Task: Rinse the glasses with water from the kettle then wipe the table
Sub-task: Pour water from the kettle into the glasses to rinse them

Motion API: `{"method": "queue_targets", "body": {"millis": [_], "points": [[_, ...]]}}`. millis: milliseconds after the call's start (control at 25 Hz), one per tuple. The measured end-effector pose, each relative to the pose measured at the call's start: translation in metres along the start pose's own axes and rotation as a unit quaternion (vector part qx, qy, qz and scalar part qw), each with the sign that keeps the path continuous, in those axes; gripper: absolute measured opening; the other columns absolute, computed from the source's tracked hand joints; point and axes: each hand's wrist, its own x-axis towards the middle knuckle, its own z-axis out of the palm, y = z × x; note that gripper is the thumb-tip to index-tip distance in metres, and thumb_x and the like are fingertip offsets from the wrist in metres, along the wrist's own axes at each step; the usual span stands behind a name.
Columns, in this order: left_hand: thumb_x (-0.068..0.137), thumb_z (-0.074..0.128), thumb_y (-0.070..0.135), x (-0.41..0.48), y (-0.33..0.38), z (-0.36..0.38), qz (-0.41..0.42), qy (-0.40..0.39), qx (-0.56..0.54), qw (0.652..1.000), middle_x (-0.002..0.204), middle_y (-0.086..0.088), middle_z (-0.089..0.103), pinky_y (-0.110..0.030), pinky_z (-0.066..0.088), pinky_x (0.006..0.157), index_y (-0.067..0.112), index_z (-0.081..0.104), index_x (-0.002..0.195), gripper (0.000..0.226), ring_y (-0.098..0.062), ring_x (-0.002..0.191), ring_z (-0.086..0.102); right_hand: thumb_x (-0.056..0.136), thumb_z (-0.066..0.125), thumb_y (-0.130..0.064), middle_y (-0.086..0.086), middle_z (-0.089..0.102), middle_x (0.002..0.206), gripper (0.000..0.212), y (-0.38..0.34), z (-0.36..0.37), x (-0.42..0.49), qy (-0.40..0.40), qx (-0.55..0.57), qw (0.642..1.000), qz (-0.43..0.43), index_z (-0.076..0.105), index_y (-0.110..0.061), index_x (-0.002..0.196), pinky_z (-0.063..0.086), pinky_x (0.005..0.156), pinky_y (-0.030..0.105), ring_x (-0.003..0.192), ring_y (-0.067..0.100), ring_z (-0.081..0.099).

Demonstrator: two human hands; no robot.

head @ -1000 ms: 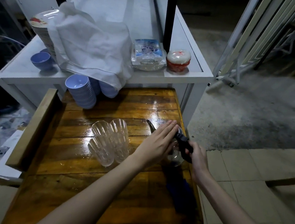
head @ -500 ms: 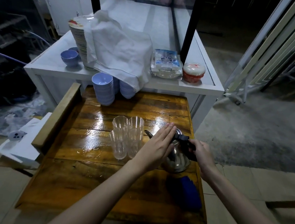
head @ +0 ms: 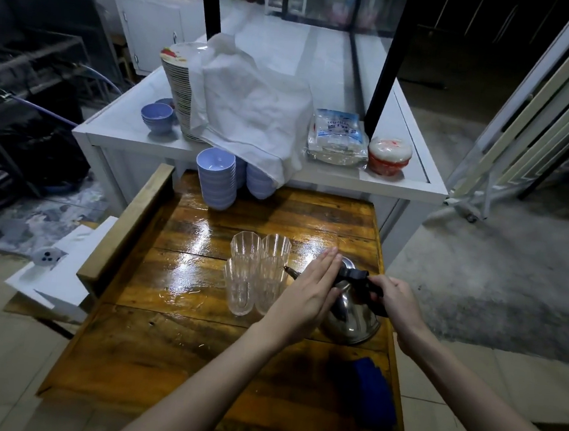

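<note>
kettle (head: 353, 321): polished steel, bell-shaped body, black handle, thin spout aimed left at the glasses. Stands right of centre in the frame, on the table.
left hand (head: 307, 293): flat, fingers straight and together, laid over the kettle lid.
right hand (head: 396, 300): fingers curled round the black handle.
glasses (head: 255, 274): four, clear, ribbed, tapered. Tight two-by-two cluster at frame centre, just left of the spout.
table (head: 196, 345): amber wood planks, glossy wet sheen in the middle, raised wooden rail along the left edge.
blue cloth (head: 372, 391): dark, folded, lower right of the table, near the kettle base.
bowls (head: 216, 178): pale blue, stacked, at the far edge of the table.
counter (head: 118, 132): white, smooth, behind the table. Holds a tall plate stack (head: 178, 79) under a crumpled white cloth (head: 251, 109), a plastic packet (head: 338, 134) and a red-and-white lidded tub (head: 389, 152).
room: dim. Pale tiles lower left, rough concrete at right.
</note>
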Motion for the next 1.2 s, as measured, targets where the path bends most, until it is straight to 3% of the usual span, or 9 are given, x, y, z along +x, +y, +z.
{"method": "queue_targets", "body": {"millis": [640, 840, 1200], "points": [[0.104, 0.022, 0.034, 0.003, 0.005, 0.002, -0.034, 0.008, -0.032, 0.999, 0.162, -0.001, -0.001, -0.028, 0.0, 0.122, 0.013, 0.003, 0.153, 0.056, -0.005, 0.147, -0.009, 0.096, 0.051, -0.025, 0.003, 0.054, 0.061, 0.034, -0.007, -0.003, 0.004, 0.014, -0.045, 0.999, -0.024, 0.063, -0.016, 0.066, 0.043, 0.068, 0.039, 0.069, 0.023, 0.056], [0.104, 0.024, 0.033, 0.002, 0.006, 0.0, -0.038, 0.006, -0.044, 0.998, 0.162, -0.001, -0.002, -0.027, 0.001, 0.121, 0.014, 0.002, 0.153, 0.056, -0.006, 0.148, -0.007, 0.096, 0.051, -0.025, 0.007, 0.061, 0.067, 0.032, -0.014, -0.001, 0.006, 0.023, -0.053, 0.998, -0.025, 0.071, -0.005, 0.081, 0.044, 0.066, 0.038, 0.071, 0.023, 0.059], [0.104, 0.026, 0.031, 0.005, 0.007, -0.003, -0.049, 0.019, -0.057, 0.997, 0.161, 0.002, -0.002, -0.023, -0.001, 0.12, 0.015, 0.004, 0.153, 0.056, -0.005, 0.147, -0.007, 0.095, 0.052, -0.026, 0.012, 0.07, 0.074, 0.033, -0.021, -0.001, 0.009, 0.026, -0.064, 0.996, -0.054, 0.072, -0.012, 0.073, 0.049, 0.07, 0.038, 0.074, 0.022, 0.064]]}}
